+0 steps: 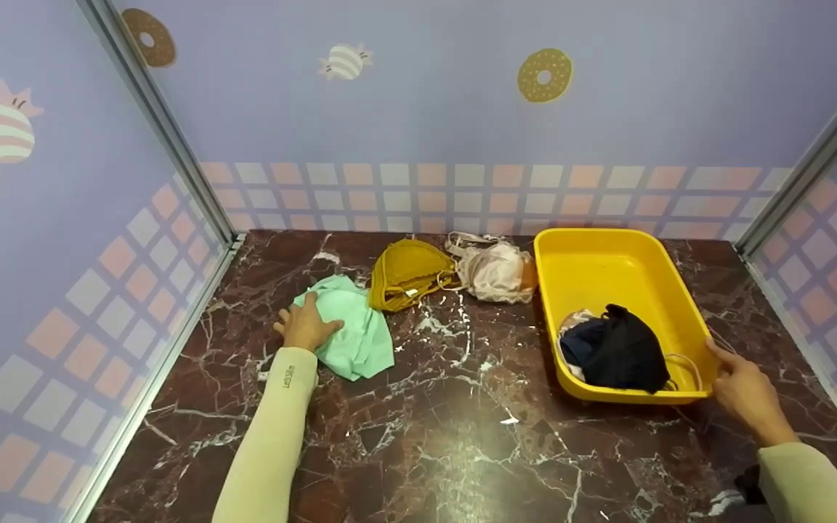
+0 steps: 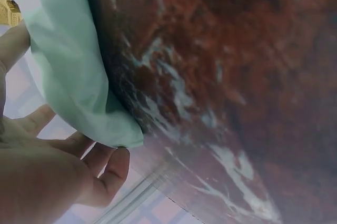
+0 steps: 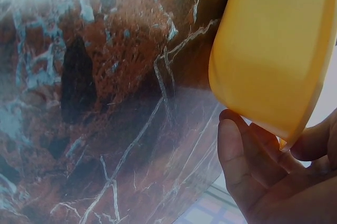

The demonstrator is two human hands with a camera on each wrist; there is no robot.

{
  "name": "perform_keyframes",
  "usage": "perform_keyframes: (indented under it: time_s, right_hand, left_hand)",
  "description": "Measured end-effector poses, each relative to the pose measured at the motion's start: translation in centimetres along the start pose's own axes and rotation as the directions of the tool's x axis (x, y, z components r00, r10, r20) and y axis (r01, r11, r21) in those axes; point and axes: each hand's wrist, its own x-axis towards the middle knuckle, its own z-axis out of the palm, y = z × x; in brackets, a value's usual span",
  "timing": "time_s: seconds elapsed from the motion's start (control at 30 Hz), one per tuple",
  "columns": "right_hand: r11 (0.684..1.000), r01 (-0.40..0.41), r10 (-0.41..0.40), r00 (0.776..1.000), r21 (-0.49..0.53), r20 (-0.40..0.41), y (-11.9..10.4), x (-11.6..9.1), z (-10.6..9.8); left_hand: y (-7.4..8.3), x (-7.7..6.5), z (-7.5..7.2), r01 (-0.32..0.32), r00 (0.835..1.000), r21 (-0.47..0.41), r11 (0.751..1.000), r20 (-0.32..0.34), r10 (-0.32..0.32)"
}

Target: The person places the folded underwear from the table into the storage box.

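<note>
Table [image 1: 418, 457], dark red and marbled. Yellow tub [image 1: 607, 272] toward the right edge, far rim near the back edge. Green cloth [image 1: 357, 345], crumpled, toward the left edge. Black garment [image 1: 633, 352] in the tub's near end. Mustard bra [image 1: 407, 269] and pale bra [image 1: 495, 269], side by side near the back edge. Right hand [image 1: 745, 388], clamped on the tub's near right corner. Left hand [image 1: 306, 325], fingers apart, touching the green cloth.
</note>
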Motion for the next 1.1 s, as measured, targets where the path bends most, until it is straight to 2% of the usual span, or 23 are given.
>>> perform_keyframes:
  time_s: [0.27, 0.4, 0.5, 0.63, 0.8, 0.97, 1.1]
  right_hand:
    - [1.0, -0.007, 0.007, 1.0, 0.007, -0.001, 0.0, 0.1, 0.1]
    - [1.0, 0.001, -0.001, 1.0, 0.003, 0.004, 0.2, 0.1, 0.0]
    - [1.0, 0.004, -0.004, 1.0, -0.003, 0.008, 0.2, 0.2, 0.0]
    - [1.0, 0.002, -0.001, 1.0, -0.008, 0.01, 0.2, 0.2, -0.1]
    - [1.0, -0.002, 0.002, 1.0, -0.009, 0.009, 0.2, 0.1, -0.2]
    - [1.0, -0.005, 0.005, 1.0, -0.012, 0.009, 0.2, 0.1, 0.0]
    - [1.0, -0.006, 0.006, 1.0, -0.012, 0.007, 0.1, 0.1, 0.1]
  left_hand:
    - [-0.5, -0.6, -0.9, -0.028, 0.999, -0.013, 1.0, -0.022, 0.028]
    - [-1.0, -1.1, -1.6, -0.095, 0.995, -0.055, 0.994, -0.03, 0.093]
    - [-1.3, -1.5, -2.3, -0.17, 0.985, -0.097, 0.981, -0.036, 0.167]
    - [-1.4, -1.9, -3.4, -0.266, 0.964, -0.154, 0.951, -0.046, 0.262]
    - [-0.8, -2.6, -4.2, -0.365, 0.929, -0.18, 0.914, -0.131, 0.345]
    - [0.4, -3.3, -4.9, -0.459, 0.883, -0.192, 0.868, -0.213, 0.419]
    - [2.3, -4.1, -5.9, -0.528, 0.836, -0.189, 0.828, -0.288, 0.468]
